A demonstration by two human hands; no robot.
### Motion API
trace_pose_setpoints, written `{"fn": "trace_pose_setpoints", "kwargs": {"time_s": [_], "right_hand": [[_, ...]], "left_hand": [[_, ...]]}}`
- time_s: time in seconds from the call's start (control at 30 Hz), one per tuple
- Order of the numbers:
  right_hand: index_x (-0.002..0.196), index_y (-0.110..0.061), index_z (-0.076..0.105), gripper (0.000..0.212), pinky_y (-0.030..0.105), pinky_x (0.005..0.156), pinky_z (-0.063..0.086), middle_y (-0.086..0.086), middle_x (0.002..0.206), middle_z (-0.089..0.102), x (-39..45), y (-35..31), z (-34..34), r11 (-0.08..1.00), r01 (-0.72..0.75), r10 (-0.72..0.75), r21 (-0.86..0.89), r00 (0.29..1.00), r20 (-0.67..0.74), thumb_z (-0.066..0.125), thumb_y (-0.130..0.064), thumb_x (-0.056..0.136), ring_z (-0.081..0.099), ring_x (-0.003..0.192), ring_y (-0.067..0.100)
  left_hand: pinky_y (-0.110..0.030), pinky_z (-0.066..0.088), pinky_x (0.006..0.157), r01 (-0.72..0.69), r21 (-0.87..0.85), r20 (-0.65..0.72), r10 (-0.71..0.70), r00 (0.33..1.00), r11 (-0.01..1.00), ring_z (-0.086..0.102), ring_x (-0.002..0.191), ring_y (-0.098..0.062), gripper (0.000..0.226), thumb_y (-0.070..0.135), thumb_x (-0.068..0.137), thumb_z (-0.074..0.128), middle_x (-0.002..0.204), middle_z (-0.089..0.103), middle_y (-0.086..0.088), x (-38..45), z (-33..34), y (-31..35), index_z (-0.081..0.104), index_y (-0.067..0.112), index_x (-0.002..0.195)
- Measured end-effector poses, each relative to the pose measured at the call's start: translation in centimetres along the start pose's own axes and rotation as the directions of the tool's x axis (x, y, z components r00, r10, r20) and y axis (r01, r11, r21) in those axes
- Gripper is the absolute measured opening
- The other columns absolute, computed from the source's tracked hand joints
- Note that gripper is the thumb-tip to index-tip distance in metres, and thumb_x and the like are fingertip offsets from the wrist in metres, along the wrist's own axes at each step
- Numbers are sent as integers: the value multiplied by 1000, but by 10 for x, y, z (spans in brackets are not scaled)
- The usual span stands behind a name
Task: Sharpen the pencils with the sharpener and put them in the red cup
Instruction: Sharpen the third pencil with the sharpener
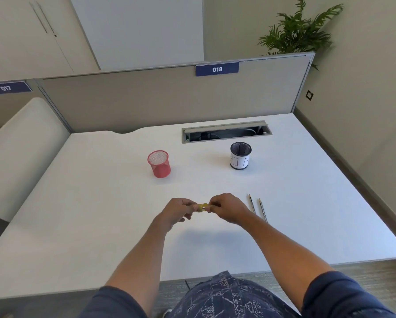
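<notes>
A small yellow sharpener (202,207) is held between both hands above the middle of the white desk (100,203). My left hand (178,211) pinches its left side. My right hand (226,208) pinches its right side; whether a pencil is in that hand is hidden by the fingers. Two pencils (257,208) lie side by side on the desk just right of my right hand, tips pointing away. The red mesh cup (159,164) stands upright farther back on the left.
A dark mesh cup (240,156) with a white paper label stands at the back right. Behind it an open cable tray (226,134) is cut into the desk. A grey partition (169,99) closes the far side.
</notes>
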State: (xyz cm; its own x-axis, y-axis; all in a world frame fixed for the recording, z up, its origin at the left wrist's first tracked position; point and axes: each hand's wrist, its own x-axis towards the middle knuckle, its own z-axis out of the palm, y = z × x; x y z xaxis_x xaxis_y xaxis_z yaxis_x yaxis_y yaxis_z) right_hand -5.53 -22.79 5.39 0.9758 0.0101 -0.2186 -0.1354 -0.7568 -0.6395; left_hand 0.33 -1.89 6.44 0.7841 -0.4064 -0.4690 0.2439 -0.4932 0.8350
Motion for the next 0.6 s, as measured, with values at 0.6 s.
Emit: {"fn": "trace_pose_setpoints", "kwargs": {"time_s": [0.6], "right_hand": [[88,-24,74,27,31,62,41,-9,71,61,4,13,4,997,44,-47,-66,998,-48,56,-41,99,55,69,15]], "left_hand": [[-26,42,66,24,22,-12,-24,1000,999,58,70,-15,16,24,89,73,75,63,-2,13,8,6,78,11,97]]}}
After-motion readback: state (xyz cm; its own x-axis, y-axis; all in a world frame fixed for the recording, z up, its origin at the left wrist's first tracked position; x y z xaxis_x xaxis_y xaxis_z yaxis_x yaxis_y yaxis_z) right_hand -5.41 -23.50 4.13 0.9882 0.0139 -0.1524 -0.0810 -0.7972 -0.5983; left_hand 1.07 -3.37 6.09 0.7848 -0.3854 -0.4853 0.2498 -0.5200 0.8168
